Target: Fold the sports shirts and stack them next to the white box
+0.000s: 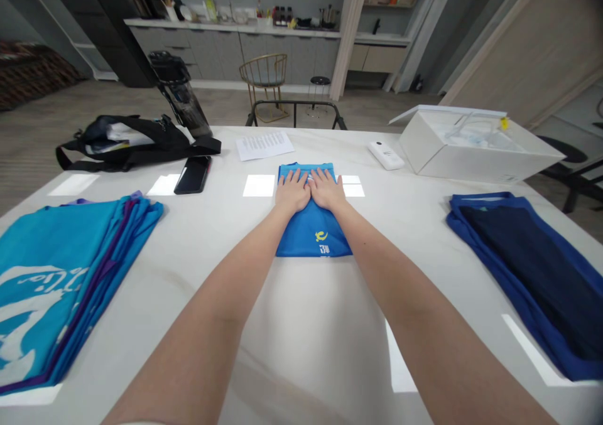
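Left hand (293,193), right hand (328,191), spread flat across folded blue garment (304,233), yellow-and-white print (321,236) popping near five o'clock

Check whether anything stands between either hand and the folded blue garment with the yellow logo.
Nothing visible does: the left hand and right hand both rest palm down directly on the folded blue garment. The printed sheet lies beyond it, toward the left, away from both hands.

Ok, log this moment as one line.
left hand: flat on folded blue garment; right hand: flat on same garment; left side: garment stack; right side: folded dark-blue clothing
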`<state>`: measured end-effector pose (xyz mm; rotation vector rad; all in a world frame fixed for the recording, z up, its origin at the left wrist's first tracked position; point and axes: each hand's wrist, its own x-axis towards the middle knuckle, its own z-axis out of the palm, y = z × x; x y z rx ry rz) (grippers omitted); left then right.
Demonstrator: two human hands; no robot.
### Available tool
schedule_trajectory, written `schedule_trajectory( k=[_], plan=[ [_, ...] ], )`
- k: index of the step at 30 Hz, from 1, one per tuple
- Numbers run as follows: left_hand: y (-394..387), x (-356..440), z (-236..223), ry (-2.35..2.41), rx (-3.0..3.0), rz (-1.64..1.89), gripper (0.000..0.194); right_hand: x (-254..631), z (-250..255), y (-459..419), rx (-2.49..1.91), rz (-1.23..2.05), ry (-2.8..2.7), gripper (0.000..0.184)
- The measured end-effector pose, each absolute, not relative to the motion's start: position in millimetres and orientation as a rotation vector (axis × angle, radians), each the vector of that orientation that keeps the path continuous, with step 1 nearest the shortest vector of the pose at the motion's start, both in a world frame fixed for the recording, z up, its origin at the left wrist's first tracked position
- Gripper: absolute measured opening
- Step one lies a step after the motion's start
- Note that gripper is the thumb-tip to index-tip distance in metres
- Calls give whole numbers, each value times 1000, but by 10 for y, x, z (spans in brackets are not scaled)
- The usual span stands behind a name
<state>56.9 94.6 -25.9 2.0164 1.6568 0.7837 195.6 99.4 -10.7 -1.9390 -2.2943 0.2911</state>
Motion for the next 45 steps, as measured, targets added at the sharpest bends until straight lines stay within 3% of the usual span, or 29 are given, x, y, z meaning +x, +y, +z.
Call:
schedule_trajectory(
  k=[7, 11, 15, 28, 36, 41, 45],
  plan=[
    [808, 560, -210, 1760, 2010, 806, 57, 2134, -113, 862, -2038, 273, -2155, 72],
    [623, 663, -107, 1571, 2142, 874, 41, 2135, -55, 697, -1816, 76, -2208, 58],
    [447, 745, -73, 1459, 2169, 748, 45, 2097, -25, 551, -1616, 201, -2407, 53],
    [-344, 417, -174, 1612, 2296, 642, 56, 2191, -99, -193, -1925, 200, -2292, 68],
    [-612, 337, -56, 1591, 2604, 437, 55, 2173, 34, -466, -1930, -37, -2219, 60],
    [-711, 603, -86, 1706, 2401, 472, 55, 1855, -52, -645, -1812, 157, -2253, 58],
    [-930, 549, -151, 1796, 2450, 446, 56, 1899, -147, -826, -1878, 120, -2250, 60]
  ],
)
